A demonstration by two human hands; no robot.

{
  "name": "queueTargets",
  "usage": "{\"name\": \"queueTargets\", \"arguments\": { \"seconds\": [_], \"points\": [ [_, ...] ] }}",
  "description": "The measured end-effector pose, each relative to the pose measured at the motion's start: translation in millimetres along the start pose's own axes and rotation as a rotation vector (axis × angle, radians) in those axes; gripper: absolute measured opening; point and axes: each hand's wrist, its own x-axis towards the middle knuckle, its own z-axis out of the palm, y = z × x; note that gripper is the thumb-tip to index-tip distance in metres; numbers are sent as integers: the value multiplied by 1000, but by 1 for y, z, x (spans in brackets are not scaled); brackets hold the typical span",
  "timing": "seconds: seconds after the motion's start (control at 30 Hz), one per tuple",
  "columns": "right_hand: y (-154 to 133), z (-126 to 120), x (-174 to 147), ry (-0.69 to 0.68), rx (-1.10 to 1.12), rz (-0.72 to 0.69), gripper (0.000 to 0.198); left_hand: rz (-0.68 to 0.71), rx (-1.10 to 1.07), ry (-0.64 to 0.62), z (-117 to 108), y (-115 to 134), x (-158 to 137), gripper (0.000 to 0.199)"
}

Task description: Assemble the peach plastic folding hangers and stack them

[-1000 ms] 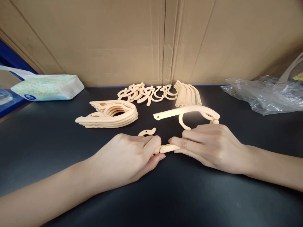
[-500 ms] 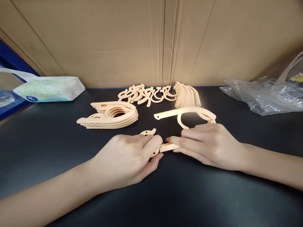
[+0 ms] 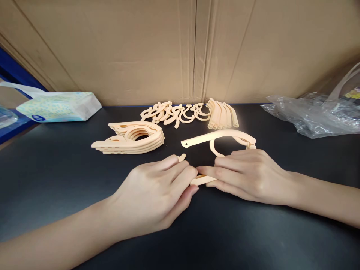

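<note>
Low over the black table, my right hand (image 3: 247,176) is closed round one arm of a cream plastic folding hanger (image 3: 222,135). The hanger's other arm sticks out to the left with a small hole at its tip, and its curved hook shows between the two arms. My left hand (image 3: 160,189) pinches a small curved cream piece (image 3: 182,157) against the end of the arm that my right hand holds. Most of that piece is hidden by my left fingers. The fingertips of both hands almost meet.
Folded cream hangers (image 3: 132,140) lie stacked left of centre. Behind are loose cream hooks (image 3: 165,112) and a row of hanger arms (image 3: 222,114). A tissue pack (image 3: 60,107) sits at the left, a clear plastic bag (image 3: 306,112) at the right. Cardboard (image 3: 126,52) stands at the back.
My left hand has shifted slightly right and pushed the small piece up to the arm's end; its holed end is now covered by my fingers. My right hand has hardly moved.
</note>
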Motion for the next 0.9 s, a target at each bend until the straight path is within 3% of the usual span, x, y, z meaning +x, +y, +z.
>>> {"name": "queueTargets", "arguments": {
  "seconds": [0.13,0.23,0.4,0.57,0.73,0.9],
  "points": [
    [-1,-3,-1,7,32,23,24,-33,-10,8,0,2,-2,6],
    [-1,-6,-3,98,12,44,18,-81,4,-4,0,1,-3,6],
    [2,-6,-5,266,-90,296,11,-60,23,-4,1,0,-3,8],
    [10,-3,-2,244,18,428,18,5,26,1,0,-1,-3,9],
    [14,-2,0,204,284,429,34,7,39,5,-1,-1,-2,10],
    [15,4,-1,160,386,382,46,81,16,-24,-3,0,-1,13]
  ]
}}
